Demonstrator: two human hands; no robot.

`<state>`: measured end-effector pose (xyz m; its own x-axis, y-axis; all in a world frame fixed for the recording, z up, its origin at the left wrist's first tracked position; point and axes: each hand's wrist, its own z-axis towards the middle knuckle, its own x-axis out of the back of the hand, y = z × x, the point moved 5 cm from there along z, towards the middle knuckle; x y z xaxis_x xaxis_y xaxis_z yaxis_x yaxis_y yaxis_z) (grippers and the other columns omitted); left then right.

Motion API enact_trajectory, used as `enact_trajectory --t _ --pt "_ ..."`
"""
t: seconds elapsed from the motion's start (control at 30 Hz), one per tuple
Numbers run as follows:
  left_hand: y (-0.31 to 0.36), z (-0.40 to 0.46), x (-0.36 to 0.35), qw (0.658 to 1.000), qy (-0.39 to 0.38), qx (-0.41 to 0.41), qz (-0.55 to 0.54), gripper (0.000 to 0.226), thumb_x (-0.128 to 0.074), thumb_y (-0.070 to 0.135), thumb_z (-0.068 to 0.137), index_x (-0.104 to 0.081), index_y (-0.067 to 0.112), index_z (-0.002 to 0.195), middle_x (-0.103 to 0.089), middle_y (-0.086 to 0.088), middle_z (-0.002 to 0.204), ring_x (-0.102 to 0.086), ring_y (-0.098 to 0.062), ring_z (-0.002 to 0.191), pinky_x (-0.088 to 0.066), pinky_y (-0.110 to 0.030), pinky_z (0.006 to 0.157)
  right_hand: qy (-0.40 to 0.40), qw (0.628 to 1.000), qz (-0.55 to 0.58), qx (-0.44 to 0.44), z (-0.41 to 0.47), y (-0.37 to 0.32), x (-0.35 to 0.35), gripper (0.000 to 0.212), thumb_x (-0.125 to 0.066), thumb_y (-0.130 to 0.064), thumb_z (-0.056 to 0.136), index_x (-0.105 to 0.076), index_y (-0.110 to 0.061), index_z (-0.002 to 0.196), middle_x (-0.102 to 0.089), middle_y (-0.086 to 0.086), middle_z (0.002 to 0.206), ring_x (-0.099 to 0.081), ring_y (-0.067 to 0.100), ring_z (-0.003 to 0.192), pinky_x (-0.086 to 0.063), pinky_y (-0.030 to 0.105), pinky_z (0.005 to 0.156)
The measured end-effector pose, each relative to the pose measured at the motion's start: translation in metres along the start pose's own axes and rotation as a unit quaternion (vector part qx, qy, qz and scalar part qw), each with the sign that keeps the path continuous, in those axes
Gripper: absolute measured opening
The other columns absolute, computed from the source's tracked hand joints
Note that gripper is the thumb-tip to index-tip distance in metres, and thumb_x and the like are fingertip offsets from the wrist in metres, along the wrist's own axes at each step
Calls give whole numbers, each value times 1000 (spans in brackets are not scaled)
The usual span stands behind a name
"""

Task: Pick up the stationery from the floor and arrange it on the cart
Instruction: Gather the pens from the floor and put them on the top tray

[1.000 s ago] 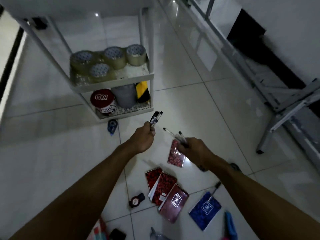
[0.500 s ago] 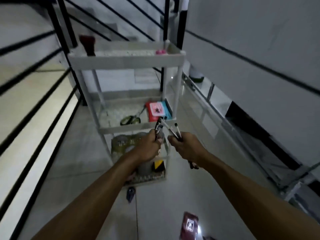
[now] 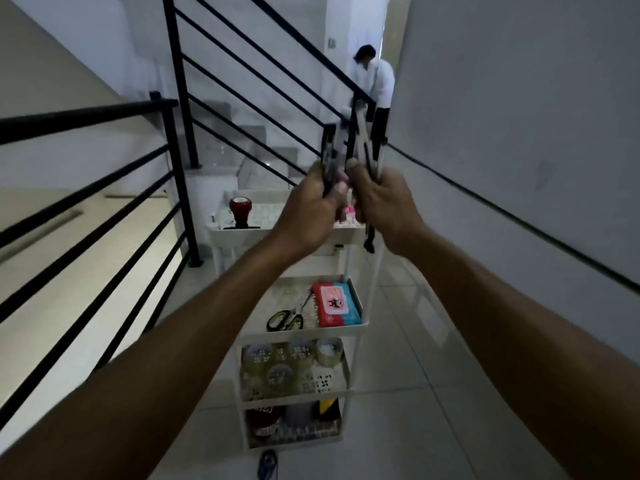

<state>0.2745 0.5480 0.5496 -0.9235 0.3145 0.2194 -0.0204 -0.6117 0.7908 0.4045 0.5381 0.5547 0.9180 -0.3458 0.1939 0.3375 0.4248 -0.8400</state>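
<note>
Gripping pens upright, left hand (image 3: 308, 209) and right hand (image 3: 384, 202) meet at twelve o'clock above the cart (image 3: 349, 327).

Light: I see a dim, bluish-grey interior; brightest patch towards 12 o'clock, behind the stair railing (image 3: 242, 98).
Glare: soft sheen on the floor tiles (image 3: 433, 393) at 5 o'clock.
Blur: forearms and pens (image 3: 360, 147) smeared, cart (image 3: 298, 334) soft.
Distortion: wide-angle bending of railing and wall at the edges.
</note>
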Motion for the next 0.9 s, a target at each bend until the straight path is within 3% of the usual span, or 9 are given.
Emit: enact_trajectory --t 0.07,0.17,0.3,0.4,0.57,0.63,0.73,0.8,0.9 --pt "6 26 15 999 50 -13 8 10 -43 17 100 -49 22 95 -57 -1 81 -60 -10 74 -50 -23 63 22 1000 3 19 23 -13 1 37 -50 -43 97 -58 -9 85 -46 7 64 -43 22 55 -39 33 48" --pt "-15 48 32 995 86 50 -21 15 -43 15 99 -45 24 87 -55 -3 80 -60 -21 78 -48 -33 71 45 999 28 15 39 -10 -1 35 -49 -41 99 -52 -9 86 -41 0 58 -38 14 51 -36 31 47" --pt "-54 48 39 989 107 94 -26 13 -42 20 101 -45 25 89 -54 0 82 -59 -14 75 -44 -30 68 69 997 24 -8 46 12 -2 34 -48 -43 99 -54 -14 82 -46 -12 50 -41 4 45 -37 25 46" --pt "-71 53 43 985 143 91 -34 7 -41 25 101 -45 21 98 -54 2 83 -60 -12 75 -46 -28 70 113 993 14 -13 53 22 2 31 -49 -43 98 -59 -14 89 -55 -12 59 -52 -4 49 -44 17 50" --pt "-66 72 51 978 202 41 -31 12 -40 31 102 -46 21 102 -55 6 77 -57 5 61 -46 -15 55 137 990 11 -31 69 34 -5 32 -48 -45 98 -54 -15 87 -48 2 69 -45 19 64 -42 35 59" --pt "-69 78 45 986 159 53 -20 18 -41 32 101 -47 17 107 -55 3 80 -59 -6 72 -51 -26 67 124 991 12 -43 70 43 -14 32 -47 -45 99 -54 -16 87 -49 4 70 -44 22 66 -42 38 59" --pt "-97 72 30 983 57 169 50 22 -44 27 99 -48 13 115 -61 -11 102 -60 -30 94 -49 -39 76 73 994 -49 -65 67 65 -27 29 -43 -45 100 -54 -21 90 -56 2 74 -53 17 64 -47 31 55" --pt "-115 63 25 967 19 214 134 25 -47 24 96 -49 11 118 -60 -16 114 -58 -34 101 -49 -40 82 59 990 -103 -74 65 78 -29 23 -43 -42 101 -52 -24 91 -58 4 78 -55 16 65 -48 29 54" --pt "-120 58 26 952 36 208 223 29 -47 27 96 -46 11 120 -58 -15 118 -56 -32 103 -47 -40 86 12 985 -142 -101 66 91 -33 11 -44 -28 101 -51 -24 93 -58 6 83 -55 18 70 -54 31 55"
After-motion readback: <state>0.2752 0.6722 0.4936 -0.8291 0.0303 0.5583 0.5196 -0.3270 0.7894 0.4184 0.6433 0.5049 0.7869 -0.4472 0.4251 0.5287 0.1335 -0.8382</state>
